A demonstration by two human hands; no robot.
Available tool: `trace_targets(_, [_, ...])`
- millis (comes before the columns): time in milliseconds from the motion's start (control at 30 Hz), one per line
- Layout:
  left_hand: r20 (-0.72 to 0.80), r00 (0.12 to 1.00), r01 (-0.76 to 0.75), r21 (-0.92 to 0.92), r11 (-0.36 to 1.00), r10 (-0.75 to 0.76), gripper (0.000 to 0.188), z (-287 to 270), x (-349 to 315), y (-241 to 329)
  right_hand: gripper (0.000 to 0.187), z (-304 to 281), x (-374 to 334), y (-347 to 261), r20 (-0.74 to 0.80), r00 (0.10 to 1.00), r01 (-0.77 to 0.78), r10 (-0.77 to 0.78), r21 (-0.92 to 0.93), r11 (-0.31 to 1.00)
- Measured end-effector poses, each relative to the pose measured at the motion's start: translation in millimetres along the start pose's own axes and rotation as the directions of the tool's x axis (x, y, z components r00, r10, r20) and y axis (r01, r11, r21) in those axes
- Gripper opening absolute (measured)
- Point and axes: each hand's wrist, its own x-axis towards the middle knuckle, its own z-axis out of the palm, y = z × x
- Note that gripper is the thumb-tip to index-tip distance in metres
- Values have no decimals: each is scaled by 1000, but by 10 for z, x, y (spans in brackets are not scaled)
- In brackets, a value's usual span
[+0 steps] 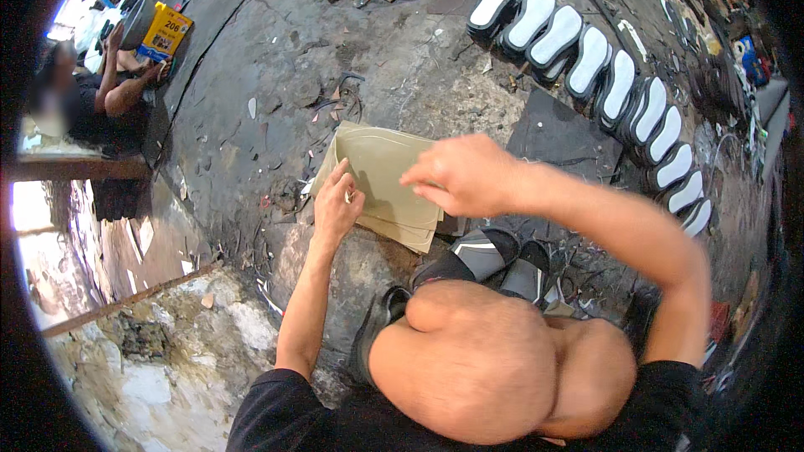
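Steadying the sheets (394,163) at 8 o'clock should help; whether my left hand (337,208) there, or right hand (476,174) at 3 o'clock, pinches anything, I can't tell

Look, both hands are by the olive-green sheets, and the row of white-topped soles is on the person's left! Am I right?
Almost! The row of white-topped soles is on the person's right, not the left; the head view shows it. The left hand and right hand are indeed by the olive-green sheets.
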Motion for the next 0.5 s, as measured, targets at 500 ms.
trace_targets(500, [-62, 998, 33, 118, 992, -26, 32, 33, -280, 108, 35, 1708, 2225, 532, 148, 694, -634, 705, 589, 501])
